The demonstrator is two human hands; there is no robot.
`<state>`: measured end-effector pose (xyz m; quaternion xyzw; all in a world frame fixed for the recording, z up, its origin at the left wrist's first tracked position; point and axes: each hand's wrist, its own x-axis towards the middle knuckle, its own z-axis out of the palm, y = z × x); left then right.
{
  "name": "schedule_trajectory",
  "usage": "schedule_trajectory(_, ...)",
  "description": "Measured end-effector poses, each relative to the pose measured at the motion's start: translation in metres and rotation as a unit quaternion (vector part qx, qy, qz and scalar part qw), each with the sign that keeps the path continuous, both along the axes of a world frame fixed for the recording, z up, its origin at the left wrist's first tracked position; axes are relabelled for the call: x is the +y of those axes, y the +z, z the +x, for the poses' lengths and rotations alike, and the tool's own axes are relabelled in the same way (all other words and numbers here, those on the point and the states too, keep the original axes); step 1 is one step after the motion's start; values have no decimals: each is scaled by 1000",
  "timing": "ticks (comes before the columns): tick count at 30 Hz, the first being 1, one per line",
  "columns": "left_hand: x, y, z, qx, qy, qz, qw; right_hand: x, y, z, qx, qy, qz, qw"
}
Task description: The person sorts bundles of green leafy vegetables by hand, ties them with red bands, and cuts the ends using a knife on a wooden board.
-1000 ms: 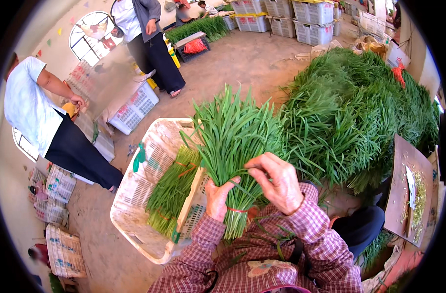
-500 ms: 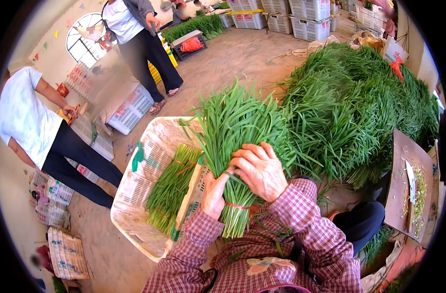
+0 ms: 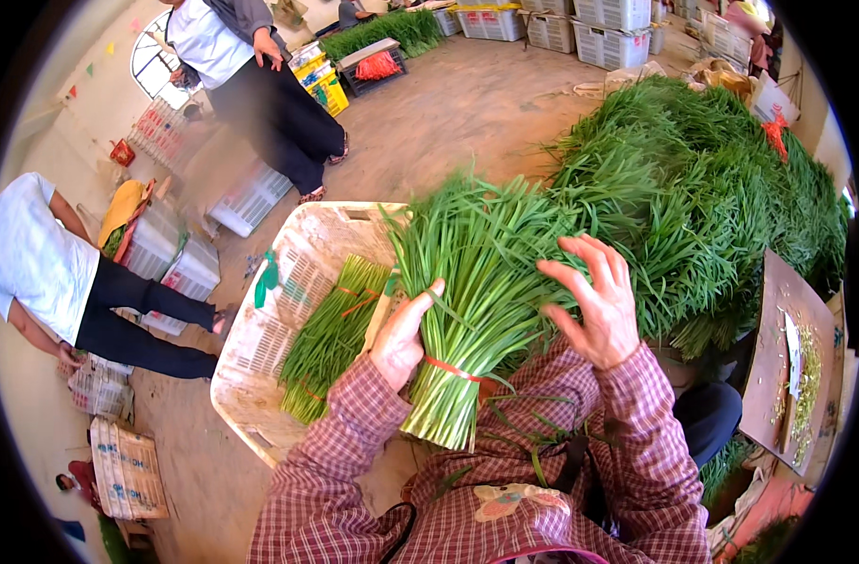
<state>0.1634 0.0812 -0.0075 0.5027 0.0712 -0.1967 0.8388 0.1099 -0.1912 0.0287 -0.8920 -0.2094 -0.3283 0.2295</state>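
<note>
My left hand (image 3: 403,335) grips a thick bundle of long green chives (image 3: 476,282), tied near the cut ends with a red band (image 3: 451,368). The bundle stands almost upright over my lap, leaves fanning away from me. My right hand (image 3: 594,301) hovers just right of the bundle with fingers spread, holding nothing. Left of the bundle a white plastic basket (image 3: 260,348) holds tied chive bundles (image 3: 333,334). Both sleeves are red-checked.
A large heap of loose chives (image 3: 711,197) lies to the right. A wooden board (image 3: 777,367) with a knife (image 3: 791,376) is at the far right. Two people stand at the left and top left beside white crates (image 3: 180,268). More crates (image 3: 598,19) line the back.
My right hand has let go of the bundle and lifted off to the right, fingers opening. The bundle now rests in my left hand alone. The standing person moved closer.
</note>
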Motion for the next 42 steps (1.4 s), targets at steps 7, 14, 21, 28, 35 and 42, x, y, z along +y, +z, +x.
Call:
schedule_trajectory(7, -5, 16, 12, 141, -130, -97, 977, 42, -5, -11, 69, 184, -118, 973)
schedule_trajectory(14, 6, 10, 7, 64, -130, -148, 978, 58, -5, 4, -21, 211, -35, 977)
schedule_trajectory(21, 47, 70, -51, -74, -147, 322, 932, 42, -4, -2, 173, 207, 491, 828)
schedule_trajectory(28, 29, 83, -70, -427, 49, 281, 858, 78, 11, 17, 280, 208, 571, 743)
schedule_trajectory(35, 4, 63, -15, -408, -139, 234, 872, 97, 15, 21, 310, 277, 580, 700)
schedule_trajectory(42, -4, 19, -48, -186, -124, 58, 973, 106, 2, 24, 319, 261, 599, 687)
